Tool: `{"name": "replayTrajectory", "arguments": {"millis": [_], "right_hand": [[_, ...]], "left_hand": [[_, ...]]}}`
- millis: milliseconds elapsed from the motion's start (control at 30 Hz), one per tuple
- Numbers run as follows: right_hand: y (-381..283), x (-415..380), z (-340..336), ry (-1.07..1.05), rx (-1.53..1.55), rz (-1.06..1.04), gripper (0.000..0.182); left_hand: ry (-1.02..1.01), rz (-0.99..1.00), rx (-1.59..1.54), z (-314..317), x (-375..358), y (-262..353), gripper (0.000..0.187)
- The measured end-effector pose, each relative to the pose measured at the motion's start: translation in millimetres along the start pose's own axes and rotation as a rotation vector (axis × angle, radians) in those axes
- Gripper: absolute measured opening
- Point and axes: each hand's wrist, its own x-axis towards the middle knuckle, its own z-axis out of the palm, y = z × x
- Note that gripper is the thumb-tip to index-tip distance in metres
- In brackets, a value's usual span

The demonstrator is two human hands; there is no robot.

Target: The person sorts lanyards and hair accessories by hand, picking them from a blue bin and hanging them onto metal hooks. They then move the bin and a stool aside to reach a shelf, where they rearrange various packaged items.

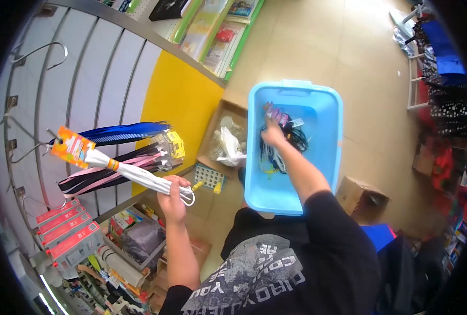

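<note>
My left hand (171, 199) grips the lower end of a white packaged lanyard (134, 176) with an orange card at its top, held up against a slatted display wall (86, 89). Blue (126, 132), pink and black lanyards (115, 168) hang from hooks just behind it. My right hand (272, 132) reaches into a light blue plastic bin (325, 152) on the floor and closes on a pink-tagged item (278, 115) above a tangle of dark cords (286, 144).
An open cardboard box (224, 139) with white bags sits left of the bin. Red packaged items (65, 231) hang low on the wall above cluttered shelves. Another cardboard box (360, 197) lies right of the bin. Clothing racks (443, 68) stand at far right.
</note>
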Motion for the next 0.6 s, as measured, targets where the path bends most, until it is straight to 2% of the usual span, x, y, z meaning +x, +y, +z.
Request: {"name": "replayTrajectory", "arguments": {"millis": [100, 167, 200, 233, 300, 367, 467, 500, 600], "right_hand": [[-46, -60, -69, 0.018, -0.058, -0.063, 0.064], [-53, -89, -91, 0.189, -0.038, -0.267, 0.057], [-66, -103, -109, 0.241, 0.139, -0.286, 0.052], [-75, -115, -123, 0.245, 0.126, -0.299, 0.052], [-92, -140, -149, 0.364, 0.264, -0.41, 0.045], [-130, -163, -185, 0.538, 0.25, -0.547, 0.034], [-172, -180, -211, 0.704, 0.296, -0.679, 0.024], [-188, -182, -216, 0.738, 0.3, -0.746, 0.022], [-247, -181, -222, 0.73, 0.366, -0.915, 0.021]], "left_hand": [[-0.012, 0.012, 0.019, 4, -2, -1, 0.011], [-0.06, -0.003, 0.059, 2, -2, -2, 0.012], [-0.042, -0.007, 0.064, 6, -3, 1, 0.015], [-0.037, 0.001, 0.049, 7, -4, 3, 0.015], [-0.052, -0.025, 0.114, 6, -6, 6, 0.018], [-0.044, -0.015, 0.114, 5, -12, 6, 0.021], [-0.18, 0.016, 0.14, -13, -7, -22, 0.017], [-0.166, 0.007, 0.123, -6, -12, -5, 0.018], [-0.155, 0.055, 0.131, -12, -11, -13, 0.016]]}}
